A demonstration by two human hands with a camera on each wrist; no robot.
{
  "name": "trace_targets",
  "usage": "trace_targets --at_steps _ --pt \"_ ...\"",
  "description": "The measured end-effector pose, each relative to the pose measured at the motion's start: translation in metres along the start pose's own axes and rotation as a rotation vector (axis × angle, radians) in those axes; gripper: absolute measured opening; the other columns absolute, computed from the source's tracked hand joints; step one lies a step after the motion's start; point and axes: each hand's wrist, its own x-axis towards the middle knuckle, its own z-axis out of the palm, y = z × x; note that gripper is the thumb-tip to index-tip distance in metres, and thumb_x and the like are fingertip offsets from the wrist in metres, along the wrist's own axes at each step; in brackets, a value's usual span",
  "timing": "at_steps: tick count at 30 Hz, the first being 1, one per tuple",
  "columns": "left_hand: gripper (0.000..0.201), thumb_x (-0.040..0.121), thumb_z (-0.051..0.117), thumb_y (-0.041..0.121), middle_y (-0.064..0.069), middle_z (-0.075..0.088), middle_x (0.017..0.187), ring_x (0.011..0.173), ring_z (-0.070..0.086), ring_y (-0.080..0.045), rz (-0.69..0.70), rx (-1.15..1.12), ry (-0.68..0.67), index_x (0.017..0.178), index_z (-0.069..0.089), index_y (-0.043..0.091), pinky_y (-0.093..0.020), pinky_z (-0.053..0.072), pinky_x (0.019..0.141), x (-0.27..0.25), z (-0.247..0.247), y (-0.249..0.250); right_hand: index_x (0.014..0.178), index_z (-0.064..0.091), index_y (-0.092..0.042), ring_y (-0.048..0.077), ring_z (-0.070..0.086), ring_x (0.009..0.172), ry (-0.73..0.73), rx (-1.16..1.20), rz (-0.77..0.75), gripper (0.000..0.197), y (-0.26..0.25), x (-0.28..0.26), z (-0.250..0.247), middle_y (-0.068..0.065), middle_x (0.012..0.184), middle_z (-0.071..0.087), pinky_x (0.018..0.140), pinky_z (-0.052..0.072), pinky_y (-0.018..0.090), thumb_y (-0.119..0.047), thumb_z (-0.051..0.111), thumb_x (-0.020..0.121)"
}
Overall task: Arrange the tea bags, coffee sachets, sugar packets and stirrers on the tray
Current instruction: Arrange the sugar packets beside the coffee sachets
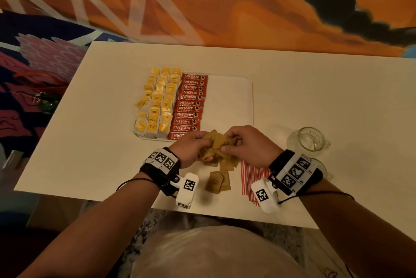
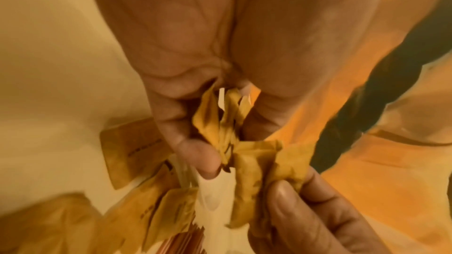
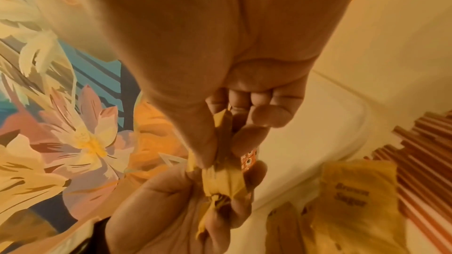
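Observation:
A white tray holds rows of yellow tea bags on its left and a column of red coffee sachets beside them. Just in front of the tray, my left hand and right hand both grip one bunch of brown sugar packets. In the left wrist view the packets are pinched between my fingers. The right wrist view shows the bunch held by both hands. More sugar packets lie on the table below, and red-striped stirrers lie to their right.
A glass jar stands on the white table to the right of my right hand. The table's front edge runs just behind my wrists. A patterned orange wall rises behind the table.

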Motion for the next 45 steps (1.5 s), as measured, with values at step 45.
trace_targets --at_steps 45 --pt "0.024 0.096 0.064 0.020 -0.017 0.068 0.081 0.059 0.061 -0.019 0.227 0.329 0.010 0.104 0.065 -0.003 -0.025 0.048 0.046 -0.009 -0.065 0.032 0.112 0.070 -0.015 0.006 0.068 0.073 0.206 0.299 0.021 0.019 -0.038 0.057 0.028 -0.002 0.092 0.072 0.073 0.053 0.021 -0.024 0.068 0.096"
